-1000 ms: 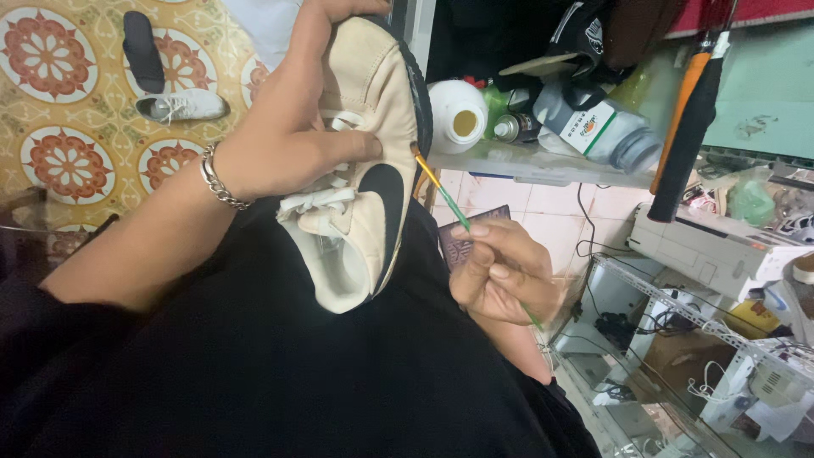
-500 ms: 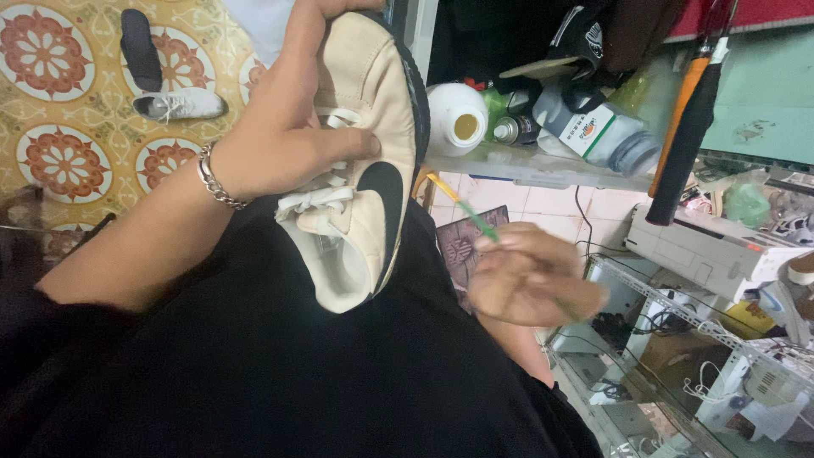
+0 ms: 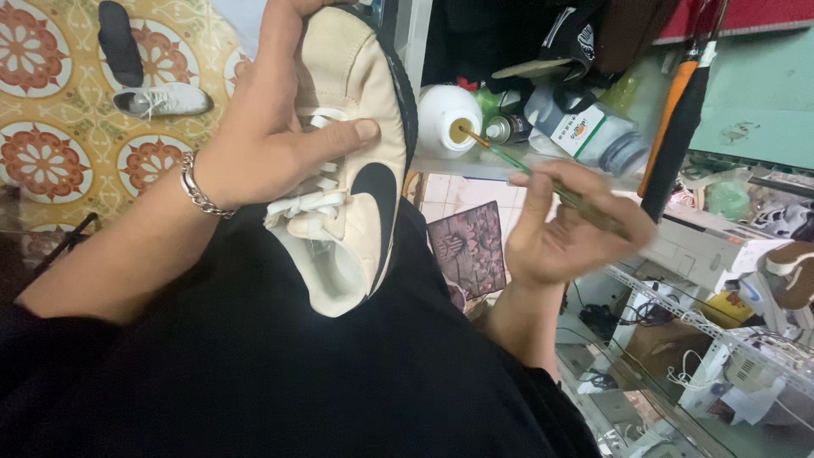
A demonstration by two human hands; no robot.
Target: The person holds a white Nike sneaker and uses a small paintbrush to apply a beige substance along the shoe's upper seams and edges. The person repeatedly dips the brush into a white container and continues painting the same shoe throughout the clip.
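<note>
left hand point(image 3: 271, 144) with a chain bracelet point(image 3: 197, 185) clamped round a cream sneaker point(image 3: 356, 161) held up over the lap, thumb across the laces – right hand point(image 3: 564, 225) fingers pinched on a thin green brush point(image 3: 543, 180), tip in a white glue bottle point(image 3: 448, 119)

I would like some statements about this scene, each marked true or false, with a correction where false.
1. The left hand holds a cream sneaker with a black side mark. True.
2. The right hand holds a pair of scissors. False: it holds a thin green-handled brush.
3. The brush tip is at the mouth of a white bottle lying on the shelf. True.
4. The sneaker has no laces. False: white laces are threaded in it.
5. A metal bracelet is on the left wrist. True.
6. The floor is plain grey. False: it has a yellow floral-patterned floor.
</note>
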